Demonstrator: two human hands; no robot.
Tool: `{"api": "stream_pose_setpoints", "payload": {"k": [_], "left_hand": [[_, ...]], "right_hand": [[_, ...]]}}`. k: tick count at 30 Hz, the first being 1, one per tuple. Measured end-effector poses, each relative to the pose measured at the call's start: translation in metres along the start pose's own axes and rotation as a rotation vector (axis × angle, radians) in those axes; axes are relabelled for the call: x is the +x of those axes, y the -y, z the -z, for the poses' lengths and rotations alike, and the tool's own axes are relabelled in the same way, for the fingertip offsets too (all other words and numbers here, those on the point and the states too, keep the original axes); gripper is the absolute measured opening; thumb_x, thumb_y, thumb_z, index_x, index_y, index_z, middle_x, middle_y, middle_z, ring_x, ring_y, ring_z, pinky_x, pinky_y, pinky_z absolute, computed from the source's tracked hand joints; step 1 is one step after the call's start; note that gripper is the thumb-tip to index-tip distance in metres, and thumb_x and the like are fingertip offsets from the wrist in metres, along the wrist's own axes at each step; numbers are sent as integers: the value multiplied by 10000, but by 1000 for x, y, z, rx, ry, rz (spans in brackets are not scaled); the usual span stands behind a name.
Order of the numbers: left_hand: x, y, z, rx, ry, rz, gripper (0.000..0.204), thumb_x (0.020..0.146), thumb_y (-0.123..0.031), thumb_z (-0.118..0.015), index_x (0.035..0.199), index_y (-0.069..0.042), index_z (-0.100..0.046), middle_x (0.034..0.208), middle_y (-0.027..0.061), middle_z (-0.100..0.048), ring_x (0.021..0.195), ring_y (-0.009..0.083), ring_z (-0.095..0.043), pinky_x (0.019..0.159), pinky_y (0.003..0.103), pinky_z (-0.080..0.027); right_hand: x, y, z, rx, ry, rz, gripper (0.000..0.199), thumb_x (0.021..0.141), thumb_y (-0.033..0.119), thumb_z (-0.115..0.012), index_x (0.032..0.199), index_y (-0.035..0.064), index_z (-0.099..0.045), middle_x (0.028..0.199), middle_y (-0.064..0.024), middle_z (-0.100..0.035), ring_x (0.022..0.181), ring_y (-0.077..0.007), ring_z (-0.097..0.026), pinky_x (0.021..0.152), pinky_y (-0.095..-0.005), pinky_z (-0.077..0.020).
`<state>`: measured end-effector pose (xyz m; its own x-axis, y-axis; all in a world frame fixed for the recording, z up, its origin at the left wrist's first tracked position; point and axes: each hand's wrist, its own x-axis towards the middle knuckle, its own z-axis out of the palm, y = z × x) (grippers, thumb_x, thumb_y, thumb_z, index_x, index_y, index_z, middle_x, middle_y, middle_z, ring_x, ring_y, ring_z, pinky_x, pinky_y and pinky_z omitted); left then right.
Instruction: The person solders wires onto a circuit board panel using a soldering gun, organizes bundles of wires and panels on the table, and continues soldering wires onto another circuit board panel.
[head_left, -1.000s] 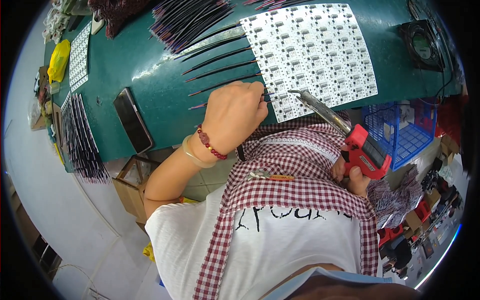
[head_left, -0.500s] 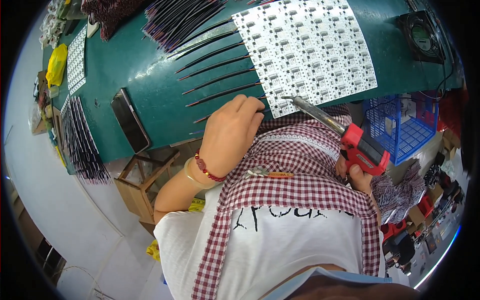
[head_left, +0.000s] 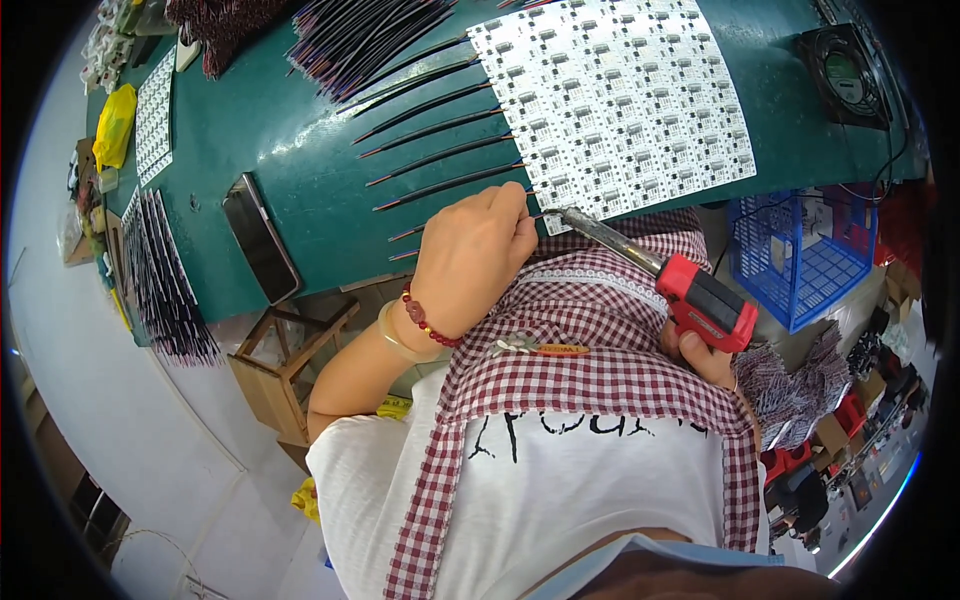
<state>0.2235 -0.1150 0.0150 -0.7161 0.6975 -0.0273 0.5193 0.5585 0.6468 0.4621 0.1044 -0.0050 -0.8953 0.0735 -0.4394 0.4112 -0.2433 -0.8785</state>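
Observation:
My left hand (head_left: 470, 255), wearing a red bead bracelet and a bangle, is closed in a pinch on a thin dark wire. Its fingertips are at the near left corner of a white circuit board panel (head_left: 620, 110) filled with rows of small components. The tail of a wire (head_left: 403, 256) pokes out left of the hand. My right hand (head_left: 705, 358) grips a red and black soldering iron (head_left: 706, 303), its bent tip at that same corner, close to the left fingertips. Several black-sleeved wires (head_left: 440, 149) lie in a row, reaching the panel's left edge.
A phone (head_left: 260, 240) lies on the green table mat (head_left: 310, 215). Wire bundles (head_left: 365, 40) sit at the back, and another wired panel (head_left: 165, 275) at far left. A black fan (head_left: 845, 75) stands back right. Below the edge are a blue crate (head_left: 800, 260) and a wooden stool (head_left: 280, 370).
My right hand has brought the soldering iron left and slightly down, its tip now at the panel's edge beside my left fingertips. My left hand has shifted slightly, and a wire tail beside it has moved.

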Motion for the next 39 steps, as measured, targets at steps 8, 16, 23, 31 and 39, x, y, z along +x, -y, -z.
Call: {"api": "stream_pose_setpoints", "payload": {"k": [8,16,23,31,39], "left_hand": [[2,-1,0,14,21,-3,136,725,-12,-619,722,-11,-483,638,132,-560,533,307,-547,480,367,-418],[4,0,2,41,73,-4,139,741,-25,-601,725,-3,-466,648,144,-552,557,328,-547,496,389,-418],[6,-1,3,65,93,-1,134,742,-30,-599,723,1,-470,648,149,-551,568,337,-546,509,394,-421],[7,1,4,68,100,-9,117,730,-33,-592,716,-4,-480,650,156,-559,592,341,-555,531,403,-430],[7,0,4,80,99,-5,111,732,-38,-586,715,-3,-482,648,157,-560,597,344,-556,535,411,-428]], "right_hand": [[2,12,-10,82,-24,21,298,878,213,-580,1056,-23,-542,787,-20,-559,681,-88,-507,603,-253,-412],[3,8,-11,104,-14,40,248,885,219,-563,978,-11,-546,719,-25,-535,610,-95,-485,555,-249,-381],[6,18,-14,21,-23,44,232,889,221,-555,907,-10,-539,706,-22,-519,604,-95,-471,548,-245,-368],[5,20,-17,133,44,51,233,905,225,-519,915,-7,-511,658,0,-443,580,-91,-411,539,-251,-330],[0,9,-4,-86,32,12,243,890,206,-551,1004,-8,-562,777,-23,-559,715,-111,-530,655,-271,-440]]}}
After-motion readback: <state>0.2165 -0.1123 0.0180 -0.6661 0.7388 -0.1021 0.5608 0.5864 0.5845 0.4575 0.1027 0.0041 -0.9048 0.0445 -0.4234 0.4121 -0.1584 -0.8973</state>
